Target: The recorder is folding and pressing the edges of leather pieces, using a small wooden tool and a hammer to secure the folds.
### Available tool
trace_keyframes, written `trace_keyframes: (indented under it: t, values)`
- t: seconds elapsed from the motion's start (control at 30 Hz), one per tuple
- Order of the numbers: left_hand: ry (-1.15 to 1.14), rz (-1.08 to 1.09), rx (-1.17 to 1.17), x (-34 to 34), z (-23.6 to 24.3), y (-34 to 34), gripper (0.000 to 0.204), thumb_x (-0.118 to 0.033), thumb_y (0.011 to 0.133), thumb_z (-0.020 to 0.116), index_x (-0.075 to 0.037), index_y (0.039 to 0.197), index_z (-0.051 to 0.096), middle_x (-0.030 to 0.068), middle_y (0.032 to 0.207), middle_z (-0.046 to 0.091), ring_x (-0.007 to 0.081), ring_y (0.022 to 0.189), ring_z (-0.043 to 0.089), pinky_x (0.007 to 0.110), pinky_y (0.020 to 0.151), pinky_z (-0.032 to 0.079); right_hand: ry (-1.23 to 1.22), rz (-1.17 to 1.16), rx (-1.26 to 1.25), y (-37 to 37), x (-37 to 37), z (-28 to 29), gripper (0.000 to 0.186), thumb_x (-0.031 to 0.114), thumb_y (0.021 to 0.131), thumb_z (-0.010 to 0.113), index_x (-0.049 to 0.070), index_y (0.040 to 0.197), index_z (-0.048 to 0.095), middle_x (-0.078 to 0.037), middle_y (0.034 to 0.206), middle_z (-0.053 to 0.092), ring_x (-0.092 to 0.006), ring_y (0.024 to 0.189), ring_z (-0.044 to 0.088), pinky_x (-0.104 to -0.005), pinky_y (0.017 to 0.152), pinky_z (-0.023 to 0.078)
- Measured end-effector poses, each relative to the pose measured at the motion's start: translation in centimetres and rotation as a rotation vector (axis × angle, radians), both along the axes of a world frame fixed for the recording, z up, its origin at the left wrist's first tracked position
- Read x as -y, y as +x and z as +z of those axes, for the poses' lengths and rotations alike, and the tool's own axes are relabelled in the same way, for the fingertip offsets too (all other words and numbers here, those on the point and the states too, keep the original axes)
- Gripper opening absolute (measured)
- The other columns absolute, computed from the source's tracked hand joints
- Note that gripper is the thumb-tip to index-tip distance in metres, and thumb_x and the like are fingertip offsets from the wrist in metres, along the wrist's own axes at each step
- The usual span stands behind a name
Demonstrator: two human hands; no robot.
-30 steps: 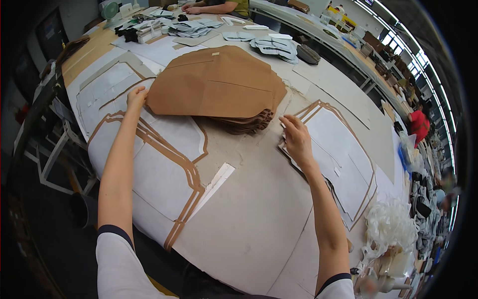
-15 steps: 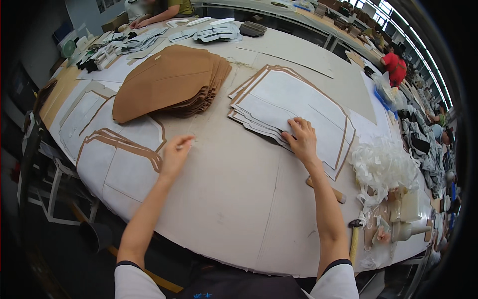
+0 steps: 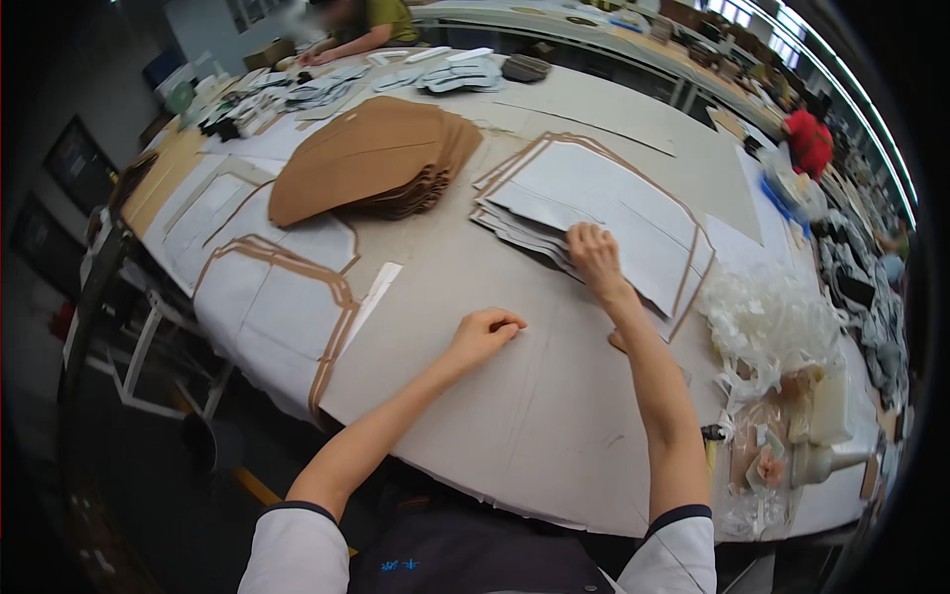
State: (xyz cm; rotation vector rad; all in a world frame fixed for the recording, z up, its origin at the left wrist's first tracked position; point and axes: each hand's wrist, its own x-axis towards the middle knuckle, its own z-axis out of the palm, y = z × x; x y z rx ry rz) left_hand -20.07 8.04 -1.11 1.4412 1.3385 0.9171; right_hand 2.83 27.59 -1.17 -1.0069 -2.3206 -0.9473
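Note:
My left hand (image 3: 487, 334) is curled just above the bare board (image 3: 445, 406) in the middle; whether anything is inside its fingers I cannot make out. Right of it, my right hand (image 3: 594, 252) has its bent fingers closed on the near edge of a stack of white, brown-edged flat pieces (image 3: 623, 198). A thick stack of brown cut pieces (image 3: 351, 163) lies at the back left. More white pieces with brown edging (image 3: 267, 317) lie along the left side.
Crumpled clear plastic (image 3: 762, 327), a pale container (image 3: 821, 411) and grey fabric (image 3: 856, 287) crowd the right side. Light-blue piles (image 3: 460, 74) lie at the back. A co-worker in olive (image 3: 381, 25) works at the far left; one in red (image 3: 809, 139) is farther right.
My left hand has moved from the brown stack down and right toward the middle. My right hand has come onto the white stack's near edge. The view has shifted.

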Motion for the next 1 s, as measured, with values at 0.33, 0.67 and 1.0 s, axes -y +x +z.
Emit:
trace_keyframes:
  t: [0.33, 0.67, 1.0]
  values:
    - [-0.277, 0.047, 0.469, 2.1, 1.9, -4.1, 0.033, -0.026, 0.109, 0.060, -0.001, 0.129, 0.070, 0.0083, 0.121, 0.072, 0.0165, 0.106, 0.072, 0.032, 0.090, 0.060, 0.026, 0.193, -0.280, 4.2, 7.7, 25.9, 0.022, 0.001, 0.097, 0.064, 0.003, 0.118, 0.066, -0.020, 0.099, 0.072, -0.0384, 0.085, 0.072, -0.0448, 0.072, 0.055]
    - [-0.474, -0.081, 0.994, 2.9, 0.6, -15.8, 0.081, -0.071, 0.108, 0.032, -0.003, 0.146, 0.054, 0.0179, 0.132, 0.068, 0.0280, 0.118, 0.069, 0.043, 0.101, 0.057, -0.525, 0.373, 0.200, -0.3, 38.9, 16.8, 0.025, 0.006, 0.090, 0.066, -0.004, 0.112, 0.072, -0.023, 0.116, 0.073, -0.0340, 0.096, 0.074, -0.0335, 0.065, 0.053]
    - [-0.417, 0.003, 0.215, 1.6, 4.4, -14.2, 0.041, -0.030, 0.104, 0.068, -0.009, 0.140, 0.065, 0.0011, 0.116, 0.074, 0.0092, 0.095, 0.068, 0.025, 0.086, 0.054, -0.994, 0.142, -0.486, 4.0, 35.5, 9.3, 0.027, 0.004, 0.087, 0.079, 0.000, 0.111, 0.068, -0.012, 0.095, 0.071, -0.0323, 0.083, 0.068, -0.0428, 0.073, 0.053]
